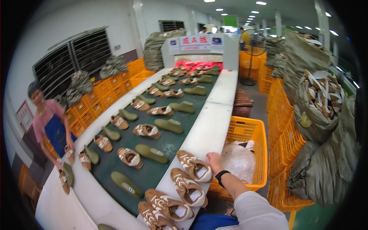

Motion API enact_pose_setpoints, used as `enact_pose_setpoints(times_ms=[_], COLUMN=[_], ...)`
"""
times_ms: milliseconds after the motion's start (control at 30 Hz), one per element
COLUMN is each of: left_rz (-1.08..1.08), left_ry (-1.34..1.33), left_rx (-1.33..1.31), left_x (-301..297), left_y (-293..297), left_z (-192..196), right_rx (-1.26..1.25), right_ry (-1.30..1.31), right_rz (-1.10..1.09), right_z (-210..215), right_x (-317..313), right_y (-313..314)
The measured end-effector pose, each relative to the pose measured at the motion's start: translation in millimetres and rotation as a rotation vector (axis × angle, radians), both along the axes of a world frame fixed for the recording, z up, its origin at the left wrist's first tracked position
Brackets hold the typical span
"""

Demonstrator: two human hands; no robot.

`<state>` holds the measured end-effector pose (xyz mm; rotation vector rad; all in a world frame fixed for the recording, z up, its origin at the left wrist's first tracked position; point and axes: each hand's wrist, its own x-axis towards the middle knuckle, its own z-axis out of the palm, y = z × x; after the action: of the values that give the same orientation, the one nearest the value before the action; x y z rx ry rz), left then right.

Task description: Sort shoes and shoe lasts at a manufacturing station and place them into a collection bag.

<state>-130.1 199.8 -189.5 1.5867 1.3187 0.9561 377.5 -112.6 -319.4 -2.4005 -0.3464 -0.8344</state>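
My right hand, with a black band at its wrist, is beside a brown-and-white lace-up sneaker on the white conveyor ledge. Its fingers look curled, and whatever they may hold is hidden. A second sneaker lies just nearer, and another pair sits along the ledge toward me. White paper shows inside several of these shoes. On the dark green belt stand rows of similar sneakers and green shoe lasts. My left hand is out of the picture.
To the right stands an orange crate holding clear plastic bags. Stacked orange crates and a big sack of shoe parts stand beyond. Across the belt a co-worker in a blue apron handles shoes and a last. A machine tunnel spans the far end.
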Motion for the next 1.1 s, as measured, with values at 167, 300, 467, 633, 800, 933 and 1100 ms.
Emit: enact_pose_setpoints(times_ms=[167, 300, 467, 633, 800, 933, 1100], left_rz=[0.005, -0.016, 0.043, 0.059, 0.056, 0.058, 0.04], left_ry=[-0.044, -0.065, -0.067, -0.046, -0.063, -0.002, -0.028], left_rx=[0.036, 0.159, 0.123, 0.115, 0.129, 0.211, 0.124], left_x=[-7.5, -9.5, -10.4, -16.6, -17.2, -19.3, -18.3], left_y=[12.6, 34.2, 23.1, 20.6, 18.7, 27.4, 29.2], left_z=[-21.0, -53.5, -42.5, -43.4, -42.9, -56.6, -52.6], right_rx=[-0.047, -0.025, -0.046, -0.023, -0.05, -0.093, 0.398], right_ry=[0.002, -0.003, 0.062, 0.109, 0.122, 0.12, 0.302], right_rz=[0.025, 0.057, 0.079, 0.084, 0.063, 0.07, 0.342], right_z=[-11.8, -26.3, -30.8, -28.9, -27.4, -21.6, 26.8], right_x=[10.7, 26.0, 30.9, 27.7, 21.9, 20.1, 7.7], right_y=[-0.9, -20.8, -15.9, -16.1, -19.1, -18.5, -19.9])
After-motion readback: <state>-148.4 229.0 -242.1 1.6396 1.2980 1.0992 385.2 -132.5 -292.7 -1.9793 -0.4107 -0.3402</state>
